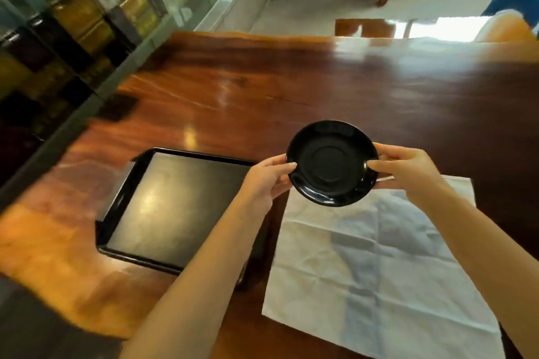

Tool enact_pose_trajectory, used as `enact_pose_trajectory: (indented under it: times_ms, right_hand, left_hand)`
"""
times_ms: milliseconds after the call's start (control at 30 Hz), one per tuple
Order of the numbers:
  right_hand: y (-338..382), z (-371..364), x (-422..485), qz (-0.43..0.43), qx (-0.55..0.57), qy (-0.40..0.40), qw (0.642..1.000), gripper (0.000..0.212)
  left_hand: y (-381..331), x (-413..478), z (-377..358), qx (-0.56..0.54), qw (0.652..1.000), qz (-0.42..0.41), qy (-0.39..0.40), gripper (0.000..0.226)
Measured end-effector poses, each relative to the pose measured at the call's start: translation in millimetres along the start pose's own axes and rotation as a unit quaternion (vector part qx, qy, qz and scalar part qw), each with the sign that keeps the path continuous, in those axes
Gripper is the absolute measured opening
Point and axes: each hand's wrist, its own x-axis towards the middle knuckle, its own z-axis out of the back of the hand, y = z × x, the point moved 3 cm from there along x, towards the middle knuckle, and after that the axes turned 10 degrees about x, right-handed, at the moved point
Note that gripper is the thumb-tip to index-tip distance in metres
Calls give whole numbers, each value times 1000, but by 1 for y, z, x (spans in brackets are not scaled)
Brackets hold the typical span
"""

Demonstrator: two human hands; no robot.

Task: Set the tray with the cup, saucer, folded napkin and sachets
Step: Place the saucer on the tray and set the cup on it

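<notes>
Saucer (332, 162), black and glossy, sits right of the frame's centre, lifted off the worktop (291, 81) and tilted toward the camera, between the two hands: the left hand (267, 178) pinches its left rim with thumb on top, and the right hand (405, 172) pinches its right rim likewise. Below it, at lower right, an unfolded white napkin (379, 265) lies flat on the worktop, while the bare black tray (175, 207) rests left of centre, partly crossed by the left forearm.
</notes>
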Motion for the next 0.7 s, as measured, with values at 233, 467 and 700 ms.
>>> enact_pose_trajectory:
  times_ms: [233,467,700]
  right_hand:
    - [-45,-129,15,-12,-16,69,997,41]
    - [-96,-241,37,-68,-31,85,994,48]
    - [-134,-309,60,-91,-82,89,988,53]
  left_hand:
    - [31,9,130,-71,994,20,-87,34]
    - [51,18,232,-77,980,43,-178,31]
    - [63,42,294,-51,968,61,-238,35]
